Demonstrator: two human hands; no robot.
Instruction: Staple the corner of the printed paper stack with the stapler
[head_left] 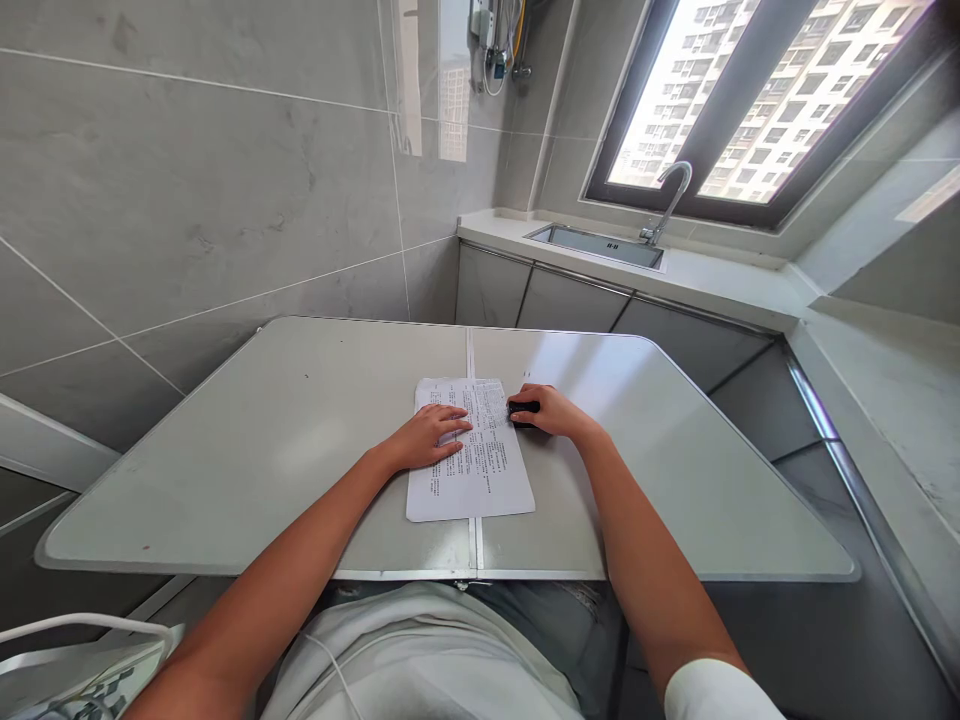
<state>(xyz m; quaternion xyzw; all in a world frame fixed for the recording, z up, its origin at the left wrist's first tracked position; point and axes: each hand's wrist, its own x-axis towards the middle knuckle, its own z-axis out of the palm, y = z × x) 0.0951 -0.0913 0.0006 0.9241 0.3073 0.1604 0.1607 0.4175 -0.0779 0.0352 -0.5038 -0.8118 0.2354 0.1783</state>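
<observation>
A printed sheet of paper (480,470) lies in the middle of a pale grey folding table (262,440), across its centre seam. My left hand (431,436) rests flat on the left part of the sheet, fingers stretched out toward the right. My right hand (547,408) is closed around a small black object (523,409) at the sheet's upper right edge. What the black object is cannot be made out.
Grey tiled wall (187,180) rises behind the table. A counter with a steel sink (596,245) and a tap (670,198) runs under a window (750,90) at the back right. A white cable (82,625) lies at the lower left.
</observation>
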